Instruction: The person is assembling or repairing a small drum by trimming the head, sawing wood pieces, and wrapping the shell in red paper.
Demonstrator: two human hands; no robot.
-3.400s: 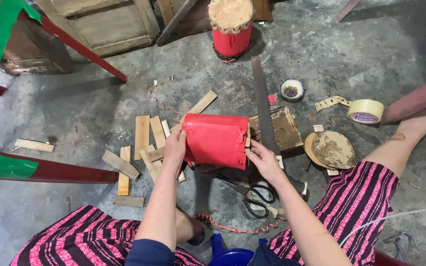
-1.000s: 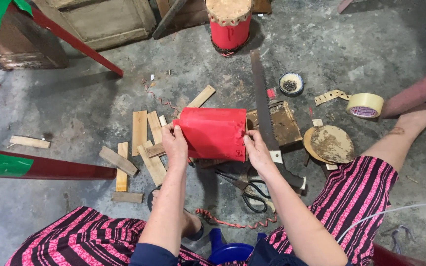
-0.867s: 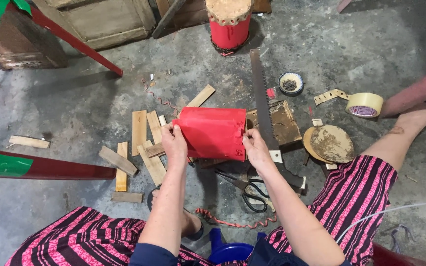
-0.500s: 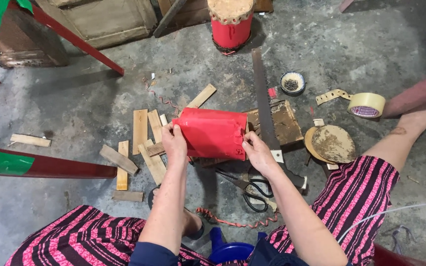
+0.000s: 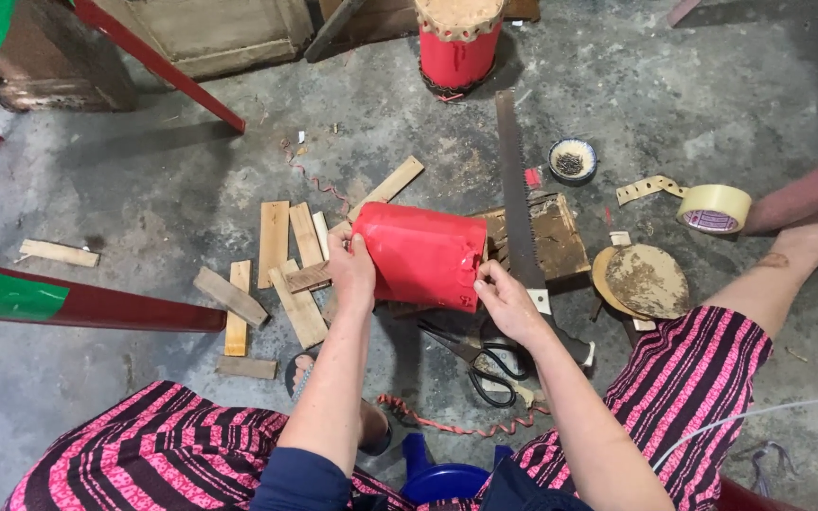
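I hold a glossy red cylinder (image 5: 423, 254) on its side just above the concrete floor. My left hand (image 5: 352, 274) grips its left end. My right hand (image 5: 506, 303) pinches its right rim at the lower corner. A hand saw (image 5: 519, 208) lies right of the cylinder, over a dirty wooden block (image 5: 556, 237). Black-handled scissors (image 5: 485, 364) lie under my right forearm.
Several short wooden slats (image 5: 281, 260) lie scattered to the left. A roll of tape (image 5: 715, 208), a small bowl (image 5: 572, 159), a round wooden disc (image 5: 646, 281) and a red drum (image 5: 456, 43) sit to the right and back. Red and green frame bars (image 5: 97, 303) stand at left.
The red cylinder has turned a little in my hands and tilted, its right end lower. Both hands have kept their grip on its ends.
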